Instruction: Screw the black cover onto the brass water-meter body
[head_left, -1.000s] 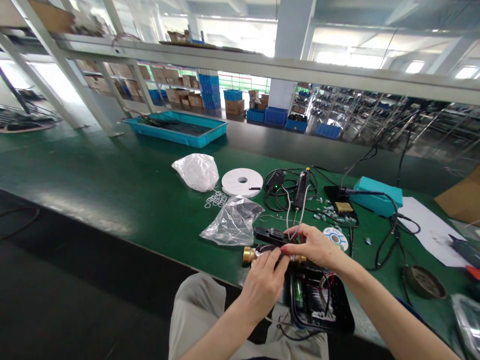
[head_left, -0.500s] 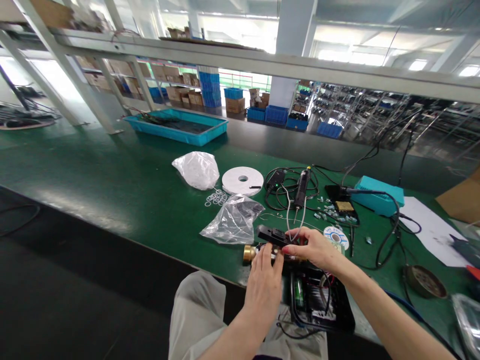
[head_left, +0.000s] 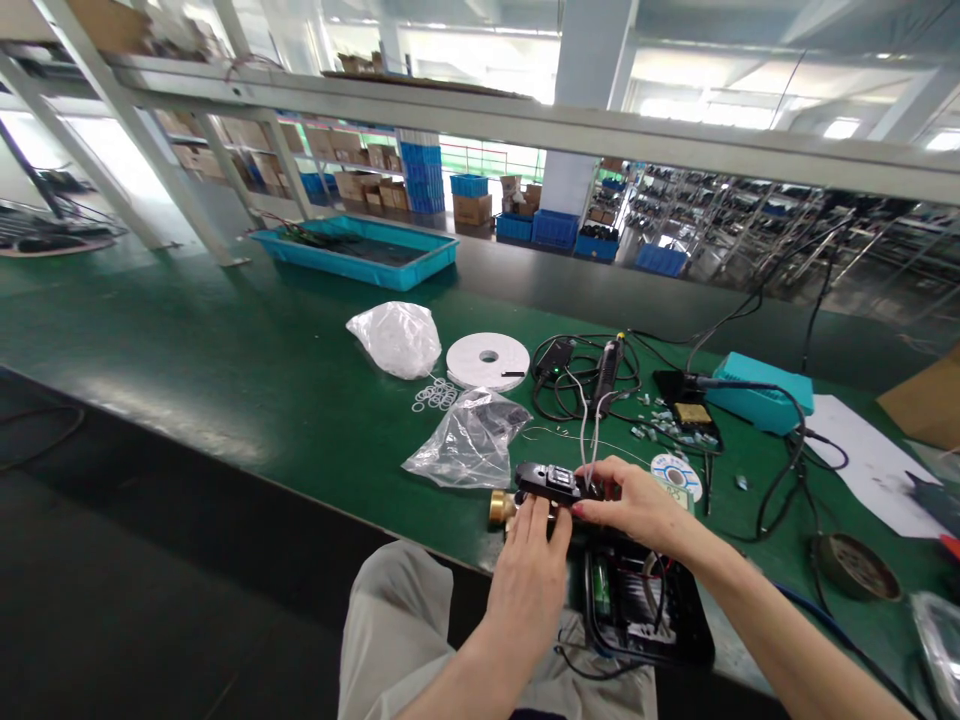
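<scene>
My right hand pinches the right end of a black plastic piece between thumb and fingers. Two grey wires rise from that end. Directly beneath lies a brass pipe fitting, its round left end showing. My left hand is on the fitting, fingertips against the near side of the black piece; its thumb is hidden. Nearer to me, an open black housing at the bench edge holds a green battery cell and wires. Behind my right hand, a green circuit board shows in part.
A clear plastic bag, white rings, a white reel and a solder spool lie beyond my hands. Farther right are a black corded tool, a teal soldering station and a round dish. A blue tray stands behind.
The black piece has tilted so that its top face with a raised rectangular part shows more. The grey wires have shifted and straightened. Both hands stay at about the same place.
</scene>
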